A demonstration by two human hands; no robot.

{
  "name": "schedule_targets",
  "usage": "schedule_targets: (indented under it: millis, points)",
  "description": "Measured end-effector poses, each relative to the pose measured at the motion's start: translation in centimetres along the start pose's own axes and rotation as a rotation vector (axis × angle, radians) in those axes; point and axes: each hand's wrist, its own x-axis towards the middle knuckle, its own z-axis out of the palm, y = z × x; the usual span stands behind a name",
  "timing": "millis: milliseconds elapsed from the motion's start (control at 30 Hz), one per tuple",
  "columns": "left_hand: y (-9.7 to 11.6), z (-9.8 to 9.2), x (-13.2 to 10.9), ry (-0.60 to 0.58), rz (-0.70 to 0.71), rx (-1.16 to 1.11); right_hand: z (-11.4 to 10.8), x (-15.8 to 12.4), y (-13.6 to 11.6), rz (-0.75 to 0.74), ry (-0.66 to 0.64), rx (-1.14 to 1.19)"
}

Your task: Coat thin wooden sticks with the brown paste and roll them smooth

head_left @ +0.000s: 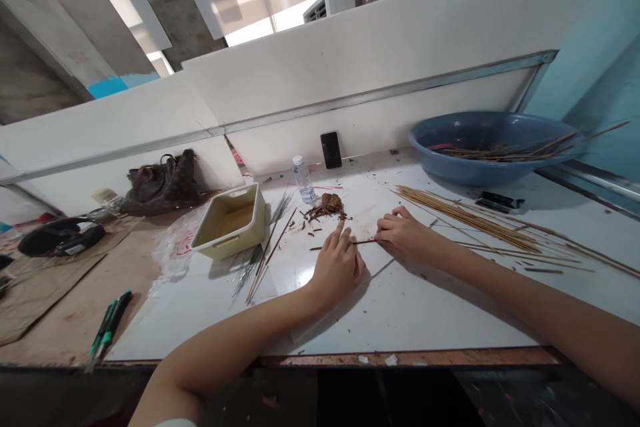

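The right hand [397,233] pinches the right end of a thin brown stick [367,241] lying left-to-right across the white tabletop [425,313]; the loosely open left hand [336,268] sits at its middle.

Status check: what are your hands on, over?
Left hand, right hand at thin brown stick. Loose brown chips just ahead. Long stick bundle right of right hand.

"Two on my feed: left hand [337,267], right hand [400,233]. What's between them?"

"One thin stick [320,247]."

"Around the grip?"

"One blue basin [500,170] beyond the right hand; one bottle [303,180] and one phone [331,150] beyond the left (my count, remotely); one tray [227,245] left of it."
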Motion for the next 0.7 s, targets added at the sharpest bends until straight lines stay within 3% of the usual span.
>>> schedule_targets:
  millis: [367,700]
  points:
    - [0.0,0.0,-0.1,-0.019,-0.012,-0.008,-1.8,-0.5,-0.8,0.088,0.002,0.064]
    - [0.0,0.0,-0.1,-0.019,-0.017,-0.009,-2.5,-0.3,-1.8,0.049,-0.064,0.062]
